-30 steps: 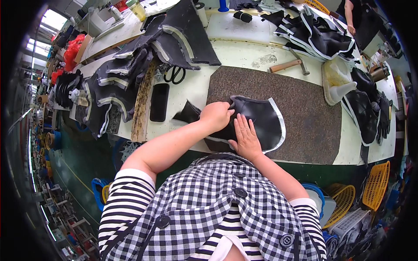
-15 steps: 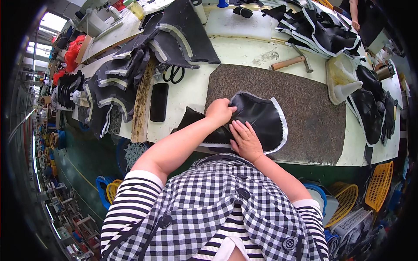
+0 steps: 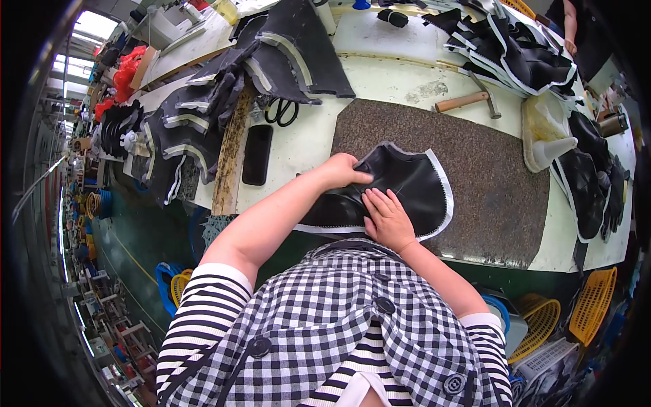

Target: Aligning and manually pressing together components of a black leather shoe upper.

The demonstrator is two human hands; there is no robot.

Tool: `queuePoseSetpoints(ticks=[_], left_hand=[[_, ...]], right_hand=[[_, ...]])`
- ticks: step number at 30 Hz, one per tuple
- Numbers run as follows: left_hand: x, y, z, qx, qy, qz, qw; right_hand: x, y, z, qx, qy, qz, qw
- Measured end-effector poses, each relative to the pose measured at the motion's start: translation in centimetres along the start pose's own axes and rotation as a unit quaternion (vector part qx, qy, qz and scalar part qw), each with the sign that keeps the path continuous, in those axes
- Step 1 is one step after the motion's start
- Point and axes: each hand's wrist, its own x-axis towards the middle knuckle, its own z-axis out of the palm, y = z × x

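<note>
A black leather boot-upper piece (image 3: 419,193) with a white zipper-like edging lies across a brown speckled mat (image 3: 495,176) in front of me. Its grey upper edge is pinched by my left hand (image 3: 341,171), thumb on top and fingers curled out of sight. Pressed flat on the leather near its lower edge is my right hand (image 3: 390,220), fingers stretched out and gripping nothing. My left forearm covers part of the piece's left side.
A hammer (image 3: 468,102) lies beyond the mat, near a glue container with a white nozzle (image 3: 553,149). Scissors (image 3: 281,112) and a black phone (image 3: 257,154) are on the left. Dark pieces are piled left (image 3: 196,129) and far right (image 3: 515,54). Another person's hand (image 3: 571,47) shows behind.
The leather's left part, raised and angled before, now lies lower and flatter. My left hand has shifted slightly down along the edge. The whole view has shifted a little.
</note>
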Motion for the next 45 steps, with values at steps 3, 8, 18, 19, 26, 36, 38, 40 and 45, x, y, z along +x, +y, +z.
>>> queuePoseSetpoints(ticks=[3,8,18,19,26,36,38,40,45], left_hand=[[-0.5,0.4,2.8,0.148,0.168,0.033,0.974],[0.0,-0.1,5.2,0.140,0.250,-0.002,0.958],[0.3,-2.4,0.2,-0.217,0.011,-0.045,0.975],[-0.5,-1.9,0.2,-0.242,-0.001,-0.050,0.969],[-4.0,1.5,-1.0,-0.287,-0.070,-0.051,0.954],[-3.1,1.9,0.5,-0.182,-0.039,-0.019,0.982],[-3.1,1.9,1.1,-0.027,0.058,0.022,0.998],[-2.9,1.6,1.5,0.008,0.077,0.034,0.996],[-1.7,0.6,2.9,0.102,0.115,0.041,0.987]], right_hand=[[0.1,0.0,0.2,0.000,-0.004,-0.005,1.000],[0.4,-0.2,-0.1,-0.003,0.003,-0.008,1.000],[-0.6,-0.8,-2.4,0.128,0.057,0.005,0.990],[-0.2,-1.0,-3.7,0.204,0.064,0.057,0.975],[6.3,1.3,-7.7,0.100,0.132,-0.044,0.985],[9.2,4.0,-7.4,0.150,-0.045,-0.100,0.983],[9.5,4.3,-6.7,0.156,-0.079,-0.106,0.979],[9.4,4.3,-6.6,0.147,-0.076,-0.128,0.978],[9.1,4.5,-6.4,0.130,-0.089,-0.171,0.972]])
